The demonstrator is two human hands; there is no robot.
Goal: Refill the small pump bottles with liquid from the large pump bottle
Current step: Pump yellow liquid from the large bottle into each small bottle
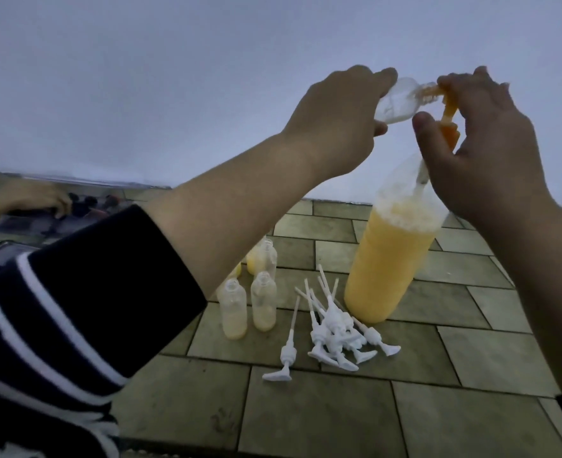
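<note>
**A:** Item one, the bottle you hold. Where does it lie?

**B:** Your left hand (pixel 335 117) grips a small clear bottle (pixel 402 102), fingers curled round its base end. Long axis near level, neck pointing right, mouth set at the orange spout (pixel 438 91). It looks almost empty; a little orange shows at the neck.

**A:** Item two, the pump.

**B:** Your right hand (pixel 481 143) is over the orange pump head (pixel 449 127) of the large pump bottle (pixel 392 259), fingers curled on top, thumb at the near side. That hand is the nearer to the plunger, so the next press is probably its job, while the left keeps mouth to spout.

**A:** Contents?

**B:** Large bottle: upright on the tiled floor (pixel 339 408), orange liquid to roughly two thirds, froth above. Small open bottles (pixel 263 305) to its left, standing: the nearer ones have a shallow layer of yellow liquid in the bottom. White pump tops (pixel 335 335) heaped between.
</note>
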